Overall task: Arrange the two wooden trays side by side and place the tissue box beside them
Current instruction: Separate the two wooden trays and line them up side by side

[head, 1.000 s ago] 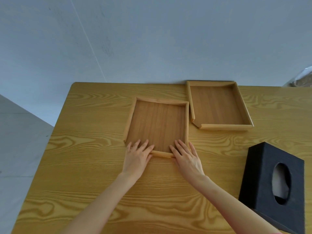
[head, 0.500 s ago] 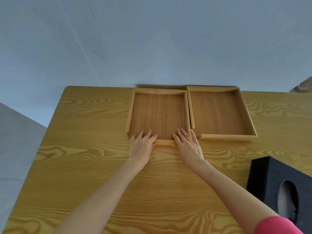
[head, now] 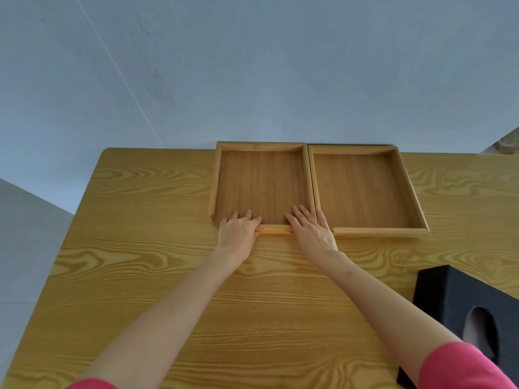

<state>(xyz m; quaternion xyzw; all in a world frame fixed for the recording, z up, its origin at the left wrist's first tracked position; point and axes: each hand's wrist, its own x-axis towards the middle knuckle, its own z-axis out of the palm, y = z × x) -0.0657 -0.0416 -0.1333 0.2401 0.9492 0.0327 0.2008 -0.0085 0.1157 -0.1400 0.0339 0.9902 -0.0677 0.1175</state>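
Observation:
Two wooden trays stand side by side at the table's far edge, their inner walls touching. The left tray [head: 213, 186] reaches slightly further back than the right tray [head: 379, 232]. My left hand [head: 237, 234] and my right hand [head: 311, 234] lie flat over the left tray's near rim, fingers spread onto its floor. One right-hand finger rests on the wall between the trays. The black tissue box [head: 449, 293] lies at the near right of the table, apart from the trays, with its oval opening facing up.
The wooden table [head: 140, 248] ends against a pale grey wall right behind the trays. Its left edge drops to the floor. Bare tabletop lies left of the trays and between the right tray and the tissue box.
Both hands have slid the left tray away from me and to the right, from the table's middle to the far edge, until it met the right tray. The tissue box has stayed in place.

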